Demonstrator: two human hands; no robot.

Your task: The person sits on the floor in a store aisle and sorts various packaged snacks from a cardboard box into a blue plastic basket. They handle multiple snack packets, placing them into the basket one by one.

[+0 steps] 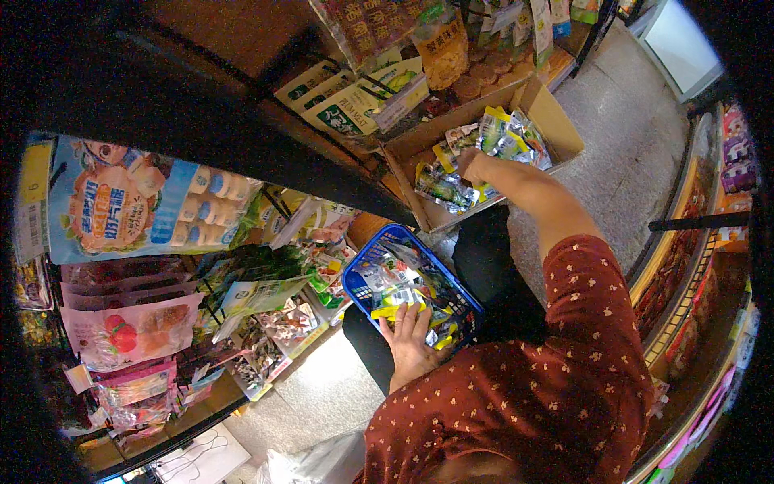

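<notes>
A blue plastic basket (406, 232) lies across my lap with small shiny snack packets (387, 281) in it. My left hand (411, 342) rests on a yellow-edged packet in the basket, fingers spread. My right hand (474, 167) reaches into an open cardboard box (556, 124), where foil snack packets (444, 184) with yellow and green print are heaped. Its fingertips are down among the packets, so whether they hold one is hidden. The box stands just beyond the basket, tilted in this view, against the shelf.
Shelves with hanging bags of sweets (130, 339) and a large blue candy bag (145, 199) fill the left side. Plum snack bags (357, 106) hang beside the box. A curved display rack (677, 290) stands at right. A clear plastic bag (320, 463) lies on the floor.
</notes>
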